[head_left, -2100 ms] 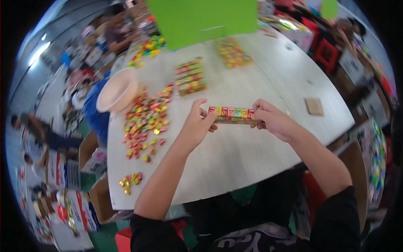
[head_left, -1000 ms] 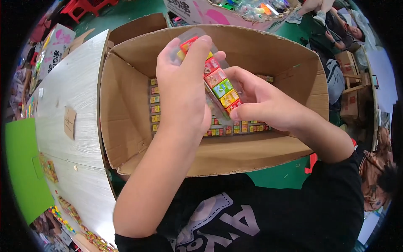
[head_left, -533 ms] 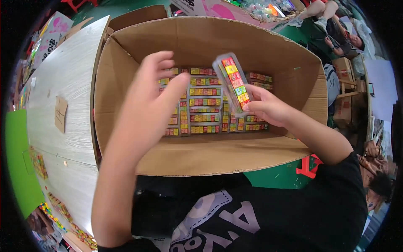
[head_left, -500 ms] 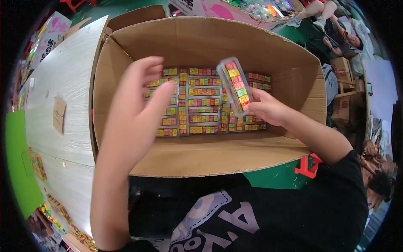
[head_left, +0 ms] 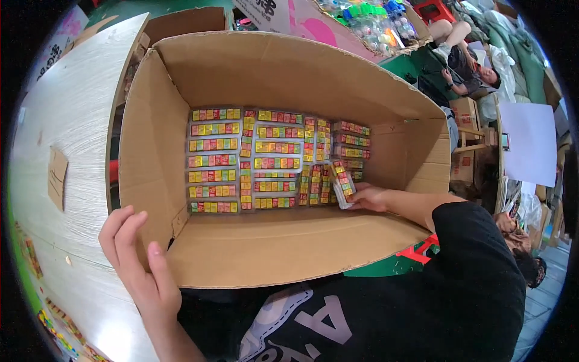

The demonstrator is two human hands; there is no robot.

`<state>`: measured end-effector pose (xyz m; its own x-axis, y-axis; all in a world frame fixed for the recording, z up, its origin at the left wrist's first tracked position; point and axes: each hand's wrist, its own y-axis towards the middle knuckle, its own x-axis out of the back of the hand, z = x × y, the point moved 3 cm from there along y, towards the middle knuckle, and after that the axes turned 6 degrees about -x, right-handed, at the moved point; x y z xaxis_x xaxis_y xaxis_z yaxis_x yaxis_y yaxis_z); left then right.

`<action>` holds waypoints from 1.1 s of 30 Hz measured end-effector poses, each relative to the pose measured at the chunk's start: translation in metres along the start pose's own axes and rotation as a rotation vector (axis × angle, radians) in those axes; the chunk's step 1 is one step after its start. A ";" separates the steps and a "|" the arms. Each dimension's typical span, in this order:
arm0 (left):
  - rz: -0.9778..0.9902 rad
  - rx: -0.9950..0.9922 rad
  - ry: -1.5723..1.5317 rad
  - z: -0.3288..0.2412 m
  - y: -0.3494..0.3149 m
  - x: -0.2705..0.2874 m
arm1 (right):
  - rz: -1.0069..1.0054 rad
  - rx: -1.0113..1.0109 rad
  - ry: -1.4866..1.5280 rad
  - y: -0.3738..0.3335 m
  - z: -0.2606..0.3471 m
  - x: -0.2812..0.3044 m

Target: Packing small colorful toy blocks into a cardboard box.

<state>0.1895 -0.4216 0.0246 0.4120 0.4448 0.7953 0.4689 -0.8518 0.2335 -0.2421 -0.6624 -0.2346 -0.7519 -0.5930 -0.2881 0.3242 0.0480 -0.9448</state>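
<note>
A large open cardboard box (head_left: 265, 253) stands in front of me. Rows of clear plastic packs (head_left: 214, 160) filled with small red, yellow and green blocks cover its bottom, some lying crosswise and some lengthwise. Low in the box's right part, my right hand (head_left: 369, 198) grips one such clear pack (head_left: 341, 181), tilted over the packs beneath it. My left hand (head_left: 140, 259) is empty, its fingers apart and slightly curled, by the box's near left corner.
Left of the box runs a white table (head_left: 78, 114) with a brown cardboard piece (head_left: 57, 179) on it. Behind stands a bin of colourful plastic items (head_left: 374, 27). A seated person (head_left: 464, 69) is at the far right, near a wooden stool (head_left: 473, 140). A red stool (head_left: 419, 250) shows below the box.
My right hand has lowered the clear pack into the box's right part. My left hand has moved from over the packs back toward the near left corner. The view has shifted slightly.
</note>
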 end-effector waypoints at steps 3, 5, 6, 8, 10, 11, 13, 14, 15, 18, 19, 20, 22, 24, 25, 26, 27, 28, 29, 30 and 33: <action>-0.018 -0.022 -0.018 0.004 -0.001 -0.003 | -0.034 0.008 0.038 0.004 0.000 0.001; -0.030 -0.017 -0.038 0.006 -0.003 -0.005 | -0.028 0.003 0.028 0.008 0.001 0.007; -0.044 -0.017 -0.055 0.007 -0.004 -0.005 | -0.019 0.004 0.019 0.010 0.003 0.010; -0.032 -0.029 -0.036 0.007 -0.003 -0.005 | -0.012 0.024 0.032 0.013 0.006 0.012; -0.020 -0.038 -0.010 0.006 -0.003 -0.006 | 0.000 0.042 0.044 0.017 0.010 0.009; -0.029 -0.029 -0.029 0.006 -0.004 -0.006 | -0.003 0.074 0.048 0.019 0.013 0.006; -0.039 -0.017 -0.045 0.005 -0.004 -0.007 | -0.005 0.105 0.049 0.019 0.021 0.002; -0.038 -0.022 -0.041 0.003 -0.004 -0.007 | 0.012 0.108 0.060 0.018 0.025 0.001; -0.038 -0.027 -0.037 0.002 -0.004 -0.008 | 0.029 0.110 0.071 0.018 0.029 0.001; -0.046 -0.026 -0.065 0.003 -0.004 -0.008 | 0.025 0.159 0.028 0.025 0.031 0.009; -0.048 -0.025 -0.064 0.003 -0.004 -0.008 | 0.026 0.160 0.026 0.028 0.032 0.010; -0.045 -0.034 -0.062 0.003 -0.004 -0.008 | -0.028 0.189 0.021 0.031 0.034 0.011; -0.044 -0.042 -0.060 0.003 -0.003 -0.008 | -0.083 0.218 0.014 0.038 0.037 0.017; -0.046 -0.051 -0.063 0.002 -0.003 -0.007 | -0.168 0.166 0.108 0.049 0.037 0.027; -0.048 -0.047 -0.060 0.004 -0.003 -0.007 | -0.165 0.164 0.104 0.047 0.040 0.021; -0.053 -0.042 -0.080 0.005 -0.005 -0.008 | -0.204 0.157 0.079 0.045 0.043 0.016; -0.057 -0.038 -0.101 0.006 -0.006 -0.009 | -0.243 0.150 0.054 0.043 0.047 0.011; -0.059 -0.036 -0.099 0.007 -0.005 -0.008 | -0.242 0.150 0.051 0.038 0.052 0.003; -0.055 -0.047 -0.097 0.006 -0.005 -0.009 | -0.258 0.106 0.056 0.034 0.056 -0.003; -0.051 -0.057 -0.096 0.006 -0.005 -0.009 | -0.274 0.061 0.062 0.032 0.058 -0.006; -0.064 -0.067 -0.108 0.007 -0.005 -0.010 | -0.298 0.016 0.020 0.032 0.061 -0.005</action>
<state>0.1887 -0.4201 0.0120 0.4663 0.5229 0.7136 0.4449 -0.8358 0.3218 -0.1926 -0.7068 -0.2538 -0.8265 -0.5629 -0.0018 0.0966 -0.1387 -0.9856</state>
